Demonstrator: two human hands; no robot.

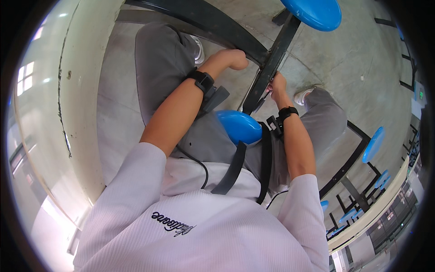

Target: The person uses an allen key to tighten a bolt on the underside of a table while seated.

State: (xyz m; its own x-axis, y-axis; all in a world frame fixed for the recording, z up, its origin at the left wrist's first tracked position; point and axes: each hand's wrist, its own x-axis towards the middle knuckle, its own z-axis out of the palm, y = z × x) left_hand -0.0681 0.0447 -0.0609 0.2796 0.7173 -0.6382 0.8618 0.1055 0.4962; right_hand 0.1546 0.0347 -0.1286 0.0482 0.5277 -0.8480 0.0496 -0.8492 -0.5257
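My left hand (234, 59) is closed beside the black metal beam (217, 27) of the seat frame, near where it meets a crossbar (267, 68). Its fingertips curl out of sight, so whatever it may hold is hidden. Across the crossbar, my right hand (278, 85) is closed on a slim, partly metallic tool (260, 104) that slants down along the bar's right side. The tool's kind cannot be made out. Blue round seats (239, 127) (315, 13) sit at the crossbar's near and far ends.
I sit with my knees spread around the near seat. A long pale tabletop (81, 99) with a cracked edge runs along the left. More blue stools (374, 145) on black frames and another pale table (369, 208) stand at the right. The floor (344, 68) is grey concrete.
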